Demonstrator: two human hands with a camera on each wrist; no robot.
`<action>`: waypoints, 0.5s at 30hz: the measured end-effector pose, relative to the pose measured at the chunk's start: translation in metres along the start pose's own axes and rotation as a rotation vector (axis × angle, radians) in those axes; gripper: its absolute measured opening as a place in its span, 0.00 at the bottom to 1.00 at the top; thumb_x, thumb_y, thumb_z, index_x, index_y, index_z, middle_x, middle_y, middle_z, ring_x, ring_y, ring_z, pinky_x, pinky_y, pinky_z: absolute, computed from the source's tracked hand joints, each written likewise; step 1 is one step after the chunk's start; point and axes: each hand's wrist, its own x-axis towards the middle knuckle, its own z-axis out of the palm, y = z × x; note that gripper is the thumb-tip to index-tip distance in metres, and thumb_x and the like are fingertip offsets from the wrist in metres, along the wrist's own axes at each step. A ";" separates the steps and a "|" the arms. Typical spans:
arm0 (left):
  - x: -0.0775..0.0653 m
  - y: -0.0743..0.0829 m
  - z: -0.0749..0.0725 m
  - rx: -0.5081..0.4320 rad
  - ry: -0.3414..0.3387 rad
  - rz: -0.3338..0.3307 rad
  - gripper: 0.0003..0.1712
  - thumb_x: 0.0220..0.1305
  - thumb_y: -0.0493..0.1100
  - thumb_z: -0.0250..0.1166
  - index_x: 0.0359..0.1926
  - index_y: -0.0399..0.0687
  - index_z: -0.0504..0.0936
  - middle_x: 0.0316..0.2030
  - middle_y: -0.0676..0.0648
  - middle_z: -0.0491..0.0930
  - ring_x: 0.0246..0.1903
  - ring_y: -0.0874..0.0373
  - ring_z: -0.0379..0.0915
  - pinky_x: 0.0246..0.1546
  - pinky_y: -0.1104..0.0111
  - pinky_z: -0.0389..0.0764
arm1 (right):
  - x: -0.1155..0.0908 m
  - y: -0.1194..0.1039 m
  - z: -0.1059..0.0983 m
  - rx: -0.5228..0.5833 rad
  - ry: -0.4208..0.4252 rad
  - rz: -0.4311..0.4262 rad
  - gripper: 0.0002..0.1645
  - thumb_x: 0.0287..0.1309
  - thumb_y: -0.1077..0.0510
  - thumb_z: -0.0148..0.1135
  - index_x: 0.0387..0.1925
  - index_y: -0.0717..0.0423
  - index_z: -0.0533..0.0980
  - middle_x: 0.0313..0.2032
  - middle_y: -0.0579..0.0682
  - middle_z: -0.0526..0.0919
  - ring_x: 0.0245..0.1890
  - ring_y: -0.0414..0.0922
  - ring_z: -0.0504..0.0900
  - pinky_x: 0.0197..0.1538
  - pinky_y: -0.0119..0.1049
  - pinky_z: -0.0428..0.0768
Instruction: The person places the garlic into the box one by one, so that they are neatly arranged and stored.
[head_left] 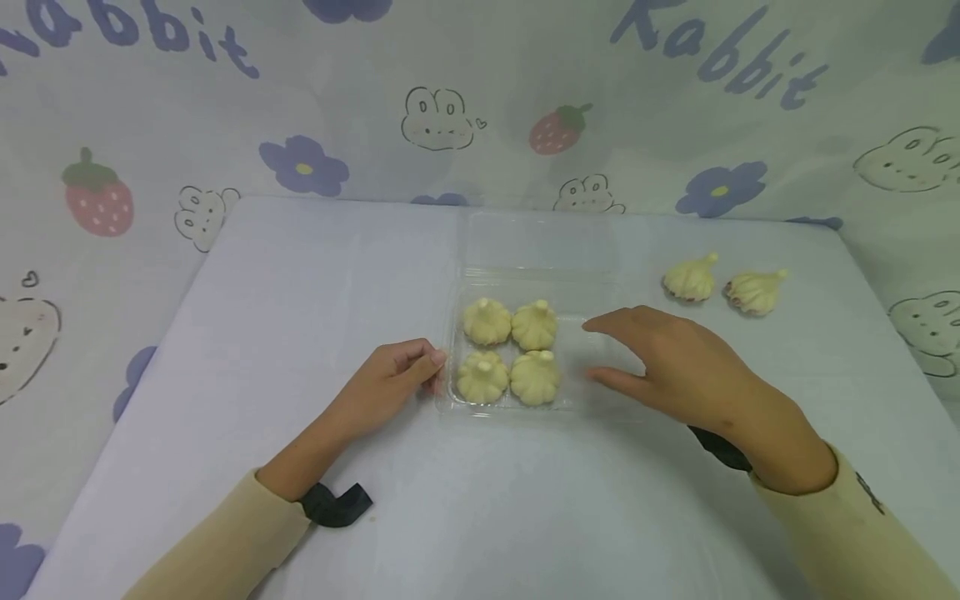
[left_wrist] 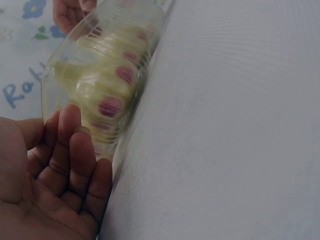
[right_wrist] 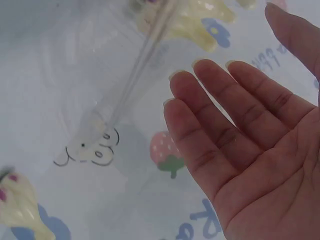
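Clear container (head_left: 501,411) near the middle of the white table (head_left: 300,275), its lid (head_left: 540,240) folded back towards the table's far edge, presumably to give access from above. Four garlic bulbs (head_left: 535,326) stand stem-up, two by two, in the container's left half; such close rows probably save space. At the container's left edge, the left hand (head_left: 386,383) rests its bent fingers against the wall, seemingly to steady so light a box; whether it pinches the rim cannot be told. The right hand (head_left: 678,367), apart from the left and holding nothing, hovers over the container's right side, thumb spread from straight fingers, a posture suited to handling a round bulb. Towards the table's far right corner, two loose bulbs (head_left: 756,292) lie tilted side by side, likely within the right arm's reach. Behind the far edge hangs a patterned cloth (head_left: 495,50).
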 end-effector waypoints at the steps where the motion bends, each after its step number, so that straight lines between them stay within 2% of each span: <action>1: 0.000 0.000 0.000 0.003 0.001 -0.001 0.19 0.82 0.50 0.57 0.33 0.46 0.82 0.30 0.48 0.81 0.36 0.51 0.77 0.41 0.64 0.78 | -0.001 0.000 -0.003 -0.002 0.004 0.003 0.31 0.58 0.48 0.79 0.60 0.55 0.81 0.54 0.50 0.86 0.55 0.52 0.84 0.52 0.53 0.83; 7: -0.001 -0.001 -0.002 0.013 0.003 0.001 0.19 0.82 0.50 0.57 0.33 0.46 0.82 0.30 0.48 0.81 0.36 0.51 0.76 0.41 0.64 0.78 | -0.013 0.006 -0.023 -0.026 0.030 0.050 0.33 0.58 0.47 0.79 0.61 0.54 0.80 0.56 0.52 0.85 0.59 0.57 0.82 0.57 0.59 0.79; 12: 0.000 -0.002 -0.001 0.015 -0.001 0.003 0.20 0.82 0.51 0.56 0.34 0.47 0.82 0.31 0.48 0.81 0.37 0.51 0.76 0.41 0.63 0.78 | -0.023 0.015 -0.040 -0.052 0.010 0.156 0.37 0.60 0.44 0.77 0.67 0.54 0.77 0.62 0.56 0.81 0.63 0.59 0.78 0.59 0.61 0.75; 15: 0.001 -0.002 0.000 0.016 -0.003 0.003 0.20 0.82 0.52 0.56 0.34 0.48 0.82 0.31 0.48 0.81 0.37 0.51 0.76 0.41 0.63 0.77 | -0.029 0.022 -0.048 -0.054 0.025 0.211 0.42 0.58 0.43 0.79 0.70 0.51 0.74 0.61 0.54 0.81 0.65 0.58 0.76 0.61 0.61 0.73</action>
